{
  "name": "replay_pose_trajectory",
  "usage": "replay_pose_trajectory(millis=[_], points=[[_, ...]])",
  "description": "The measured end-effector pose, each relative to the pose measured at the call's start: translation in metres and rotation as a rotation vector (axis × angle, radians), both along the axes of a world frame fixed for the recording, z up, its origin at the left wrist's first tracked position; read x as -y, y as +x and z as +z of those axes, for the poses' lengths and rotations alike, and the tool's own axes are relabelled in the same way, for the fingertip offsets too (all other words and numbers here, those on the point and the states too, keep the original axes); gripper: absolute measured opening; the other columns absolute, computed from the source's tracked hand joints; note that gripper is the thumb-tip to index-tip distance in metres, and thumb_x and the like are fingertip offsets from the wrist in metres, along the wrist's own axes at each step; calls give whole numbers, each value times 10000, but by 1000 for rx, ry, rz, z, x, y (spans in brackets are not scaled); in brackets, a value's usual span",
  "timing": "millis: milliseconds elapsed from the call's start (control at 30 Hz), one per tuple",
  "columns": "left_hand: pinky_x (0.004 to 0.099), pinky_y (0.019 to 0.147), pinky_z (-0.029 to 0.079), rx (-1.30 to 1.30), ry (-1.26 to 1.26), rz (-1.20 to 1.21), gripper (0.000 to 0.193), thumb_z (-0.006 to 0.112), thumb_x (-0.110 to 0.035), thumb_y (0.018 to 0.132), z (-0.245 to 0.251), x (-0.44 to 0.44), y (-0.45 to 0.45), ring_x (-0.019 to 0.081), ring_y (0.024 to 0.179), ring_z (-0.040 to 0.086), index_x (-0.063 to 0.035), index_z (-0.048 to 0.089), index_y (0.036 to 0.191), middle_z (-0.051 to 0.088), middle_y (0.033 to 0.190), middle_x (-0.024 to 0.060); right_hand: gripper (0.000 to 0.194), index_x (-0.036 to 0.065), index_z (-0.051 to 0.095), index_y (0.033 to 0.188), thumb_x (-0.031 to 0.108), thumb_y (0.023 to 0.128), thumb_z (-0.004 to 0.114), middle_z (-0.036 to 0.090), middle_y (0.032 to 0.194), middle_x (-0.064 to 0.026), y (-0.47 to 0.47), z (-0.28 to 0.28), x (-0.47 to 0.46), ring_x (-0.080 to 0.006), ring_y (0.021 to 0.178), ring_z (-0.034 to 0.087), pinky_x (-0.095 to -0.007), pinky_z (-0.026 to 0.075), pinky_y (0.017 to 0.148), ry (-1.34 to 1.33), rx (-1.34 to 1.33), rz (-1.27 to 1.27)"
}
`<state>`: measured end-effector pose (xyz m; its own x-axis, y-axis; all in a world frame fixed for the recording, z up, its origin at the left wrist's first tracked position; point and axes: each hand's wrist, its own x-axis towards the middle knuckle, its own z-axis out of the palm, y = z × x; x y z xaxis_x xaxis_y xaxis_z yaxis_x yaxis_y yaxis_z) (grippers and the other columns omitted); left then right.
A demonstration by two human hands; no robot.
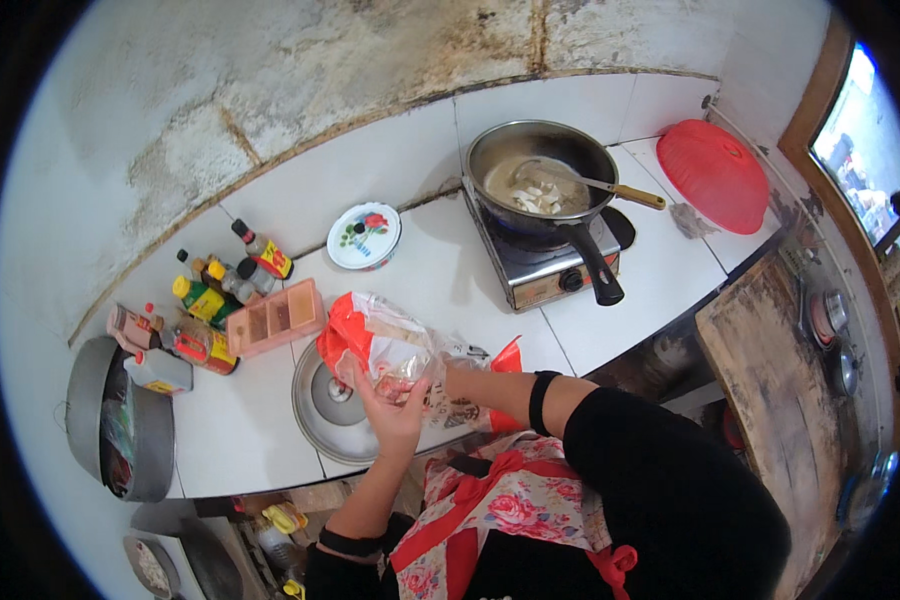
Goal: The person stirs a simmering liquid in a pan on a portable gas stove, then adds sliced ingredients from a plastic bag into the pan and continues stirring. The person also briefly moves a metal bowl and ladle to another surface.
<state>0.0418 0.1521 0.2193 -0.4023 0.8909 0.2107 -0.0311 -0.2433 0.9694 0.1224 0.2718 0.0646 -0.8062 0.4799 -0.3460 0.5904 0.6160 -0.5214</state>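
A red and clear plastic bag is held up over the counter. My left hand grips its lower side, the fingers curled round the plastic. My right hand is inside or behind the crinkled plastic, so its fingers are hidden. Below the bag, a round metal lid with a knob lies on the white tiles. Further off, a deep pan stands on a gas stove, with white pieces in cloudy liquid. A spatula with a wooden handle rests in the pan, its handle over the rim.
A pink seasoning box and several sauce bottles stand at the left, beside a large grey pot. A floral enamel lidded dish is near the wall. A red plastic cover sits right of the stove.
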Motion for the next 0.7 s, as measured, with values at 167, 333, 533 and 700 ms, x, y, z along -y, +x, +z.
replay_pose_trajectory(millis=[167, 333, 533, 700], points=[[223, 558, 512, -171, -91, 0, 918, 631, 96, 694, 3, -1, 5, 162, 793, 568, -69, 53, 1389, 422, 1154, 167, 249, 17, 643, 824, 178, 634, 641, 615, 859, -161, -2, 1, -2, -307, 794, 616, -406, 492, 686, -48, -38, 3], [243, 625, 517, -292, -67, 68, 926, 668, 65, 680, -3, -12, 6, 168, 834, 566, -38, 75, 1383, 398, 1194, 181, 249, 19, 645, 827, 176, 634, 642, 613, 869, -163, -4, -1, -7, -307, 794, 616, -404, 494, 685, -85, -66, 25], [255, 709, 491, -191, -169, 45, 919, 703, 12, 671, 5, -31, 4, 183, 974, 497, -13, 106, 1370, 269, 1312, 149, 248, 20, 647, 830, 174, 635, 643, 609, 881, -165, 0, -2, -11, -308, 795, 615, -401, 495, 683, -113, -56, 60], [274, 722, 502, -426, -161, 98, 900, 708, -20, 684, 6, -39, 5, 198, 966, 534, 11, 122, 1367, 354, 1279, 185, 248, 21, 649, 832, 172, 635, 643, 607, 892, -167, -1, -1, -12, -308, 796, 615, -399, 497, 682, -122, -57, 89]])
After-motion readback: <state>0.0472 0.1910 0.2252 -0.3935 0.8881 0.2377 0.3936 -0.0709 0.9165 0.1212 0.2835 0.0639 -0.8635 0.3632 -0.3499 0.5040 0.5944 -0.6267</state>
